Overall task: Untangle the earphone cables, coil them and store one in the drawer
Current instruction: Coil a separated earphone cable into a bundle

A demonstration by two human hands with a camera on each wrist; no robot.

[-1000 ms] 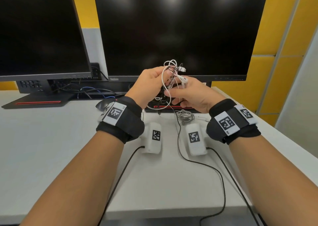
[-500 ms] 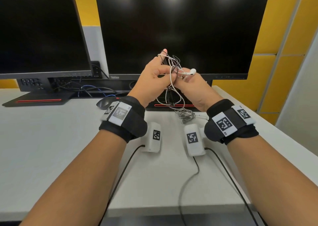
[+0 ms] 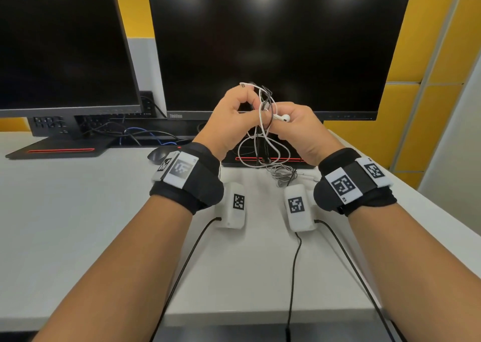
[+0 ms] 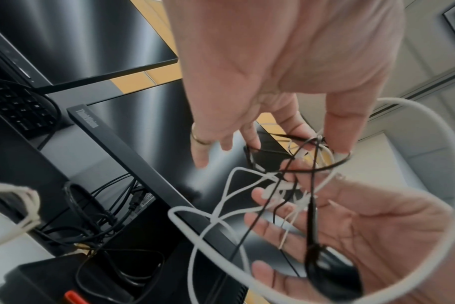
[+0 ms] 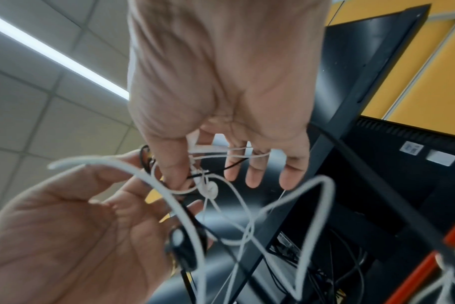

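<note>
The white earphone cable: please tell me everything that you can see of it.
The white earphone cable is thin, smooth and rubbery-looking, and it is still tangled with a black cable. The left hand pinches the tangle at the top; the right hand holds it near a white earbud that sticks out by its fingers. Below the hands, loose white loops hang in front of the monitor's base, above the white desk. No coil is formed yet.
</note>
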